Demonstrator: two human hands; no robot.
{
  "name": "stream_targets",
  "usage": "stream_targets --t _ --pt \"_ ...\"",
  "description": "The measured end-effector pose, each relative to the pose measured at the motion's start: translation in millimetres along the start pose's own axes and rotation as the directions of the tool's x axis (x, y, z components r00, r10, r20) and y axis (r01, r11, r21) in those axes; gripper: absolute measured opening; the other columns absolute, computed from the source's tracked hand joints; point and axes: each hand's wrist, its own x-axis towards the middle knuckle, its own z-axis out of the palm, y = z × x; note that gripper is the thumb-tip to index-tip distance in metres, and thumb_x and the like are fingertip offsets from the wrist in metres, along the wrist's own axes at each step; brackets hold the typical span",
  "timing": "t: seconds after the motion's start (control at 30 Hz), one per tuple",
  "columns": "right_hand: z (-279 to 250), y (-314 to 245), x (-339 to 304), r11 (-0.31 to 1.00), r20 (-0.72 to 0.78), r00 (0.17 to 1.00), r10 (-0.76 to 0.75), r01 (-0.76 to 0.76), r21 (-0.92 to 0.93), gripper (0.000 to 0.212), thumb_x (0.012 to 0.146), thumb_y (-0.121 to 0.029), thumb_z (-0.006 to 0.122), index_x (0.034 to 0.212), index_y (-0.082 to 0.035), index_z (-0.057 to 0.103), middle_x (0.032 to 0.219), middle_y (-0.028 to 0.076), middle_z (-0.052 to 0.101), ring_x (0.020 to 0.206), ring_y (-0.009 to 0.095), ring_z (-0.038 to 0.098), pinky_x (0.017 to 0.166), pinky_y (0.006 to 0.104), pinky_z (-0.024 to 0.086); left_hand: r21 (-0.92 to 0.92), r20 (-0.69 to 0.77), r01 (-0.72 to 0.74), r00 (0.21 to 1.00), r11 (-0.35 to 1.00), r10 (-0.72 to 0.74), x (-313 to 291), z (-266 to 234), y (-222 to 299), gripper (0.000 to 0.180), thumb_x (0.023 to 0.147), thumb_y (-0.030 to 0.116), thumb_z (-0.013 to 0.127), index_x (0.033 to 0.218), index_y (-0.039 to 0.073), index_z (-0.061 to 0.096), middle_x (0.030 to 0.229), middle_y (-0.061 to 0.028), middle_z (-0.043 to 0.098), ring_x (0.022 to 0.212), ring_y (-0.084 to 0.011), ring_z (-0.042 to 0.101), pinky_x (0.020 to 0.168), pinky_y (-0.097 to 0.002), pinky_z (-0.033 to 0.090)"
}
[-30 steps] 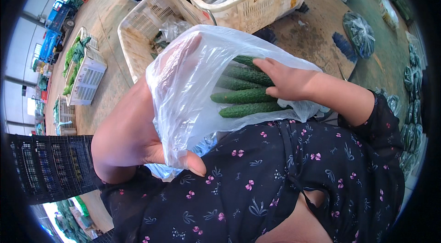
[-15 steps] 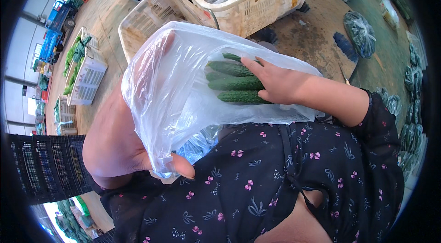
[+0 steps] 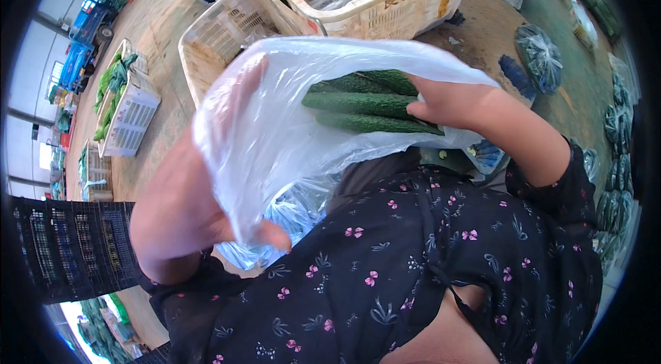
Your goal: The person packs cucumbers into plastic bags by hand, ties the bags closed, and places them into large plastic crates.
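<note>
A clear plastic bag is spread wide in front of my chest. My left hand is closed on the bag's left side, its fingers behind the film and its thumb along the lower edge. Several dark green, bumpy cucumbers lie side by side at the bag's right part. My right hand grips their right ends from within the bag's opening, with the thumb on top and most fingers hidden behind the cucumbers and film.
Beyond the bag stand a large dirty white crate with bagged goods and a second crate. Blue plastic bags lie below my left hand. A bagged bundle is on the floor, right. Vegetable crates stand left.
My right hand has shifted slightly right and now wraps the cucumbers' ends instead of lying over them. The cucumbers have tilted, and the bag's mouth gapes wider.
</note>
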Motion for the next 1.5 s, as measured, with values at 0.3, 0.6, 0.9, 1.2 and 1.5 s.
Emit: stream_targets --t 0.3,0.6,0.9,1.2,1.5 --pt "-39.5 -15.2 -51.5 0.987 0.511 0.845 0.159 -0.146 -0.065 0.068 0.068 -0.008 0.066 0.129 -0.007 0.035 0.106 0.018 0.052 0.1 0.033 0.052 0.085 0.0382 0.042 -0.142 0.09 0.157 0.985 0.977 -0.145 16.0 7.5 -14.6 0.117 0.051 0.051 0.08 0.133 -0.007 0.02 0.131 -0.0233 0.033 0.123 -0.0305 0.034 0.101 -0.0369 0.026" --pt "-79.7 -32.5 -96.6 0.93 0.04 0.978 0.205 -0.182 -0.32 0.049 0.069 -0.002 0.057 0.117 -0.001 0.046 0.09 0.015 0.058 0.081 0.031 0.057 0.07 0.0371 0.046 -0.395 -0.084 0.07 0.99 0.916 -0.112 21.2 24.5 -14.9 0.116 0.048 0.041 0.081 0.134 -0.006 0.018 0.138 -0.0163 0.027 0.123 -0.0242 0.035 0.098 -0.0426 0.035" --pt "-75.3 -48.6 -109.1 0.835 -0.225 0.968 0.115 -0.217 -0.505 0.061 0.064 0.0 0.059 0.122 0.0 0.044 0.117 0.016 0.05 0.083 0.028 0.056 0.073 0.0347 0.045 -0.496 -0.075 0.272 0.933 0.825 -0.353 20.4 21.6 4.8 0.113 0.054 0.036 0.084 0.134 -0.007 0.015 0.135 -0.0167 0.03 0.123 -0.0228 0.032 0.101 -0.0368 0.025" --pt "-93.2 -51.4 -123.3 0.967 0.25 0.957 0.15 -0.089 -0.239 0.042 0.062 -0.01 0.064 0.102 -0.001 0.054 0.093 0.009 0.057 0.079 0.023 0.056 0.07 0.0328 0.04 -0.273 0.307 0.093 0.952 0.958 -0.005 10.1 -12.4 -1.0 0.076 0.064 0.038 0.076 0.119 -0.006 0.046 0.108 -0.0219 0.055 0.097 -0.0326 0.057 0.082 -0.0345 0.043" --pt "-107.2 -42.8 -130.7 0.847 -0.357 0.912 -0.203 -0.019 -0.531 0.023 0.059 -0.008 0.06 0.08 0.001 0.057 0.074 0.009 0.056 0.066 0.023 0.056 0.06 0.0315 0.042 -0.259 -0.222 -0.134 0.972 0.957 0.075 8.6 -8.2 -3.2 0.031 0.077 0.016 0.059 0.103 0.0 0.062 0.086 -0.0113 0.051 0.074 -0.0181 0.048 0.064 -0.0254 0.038"
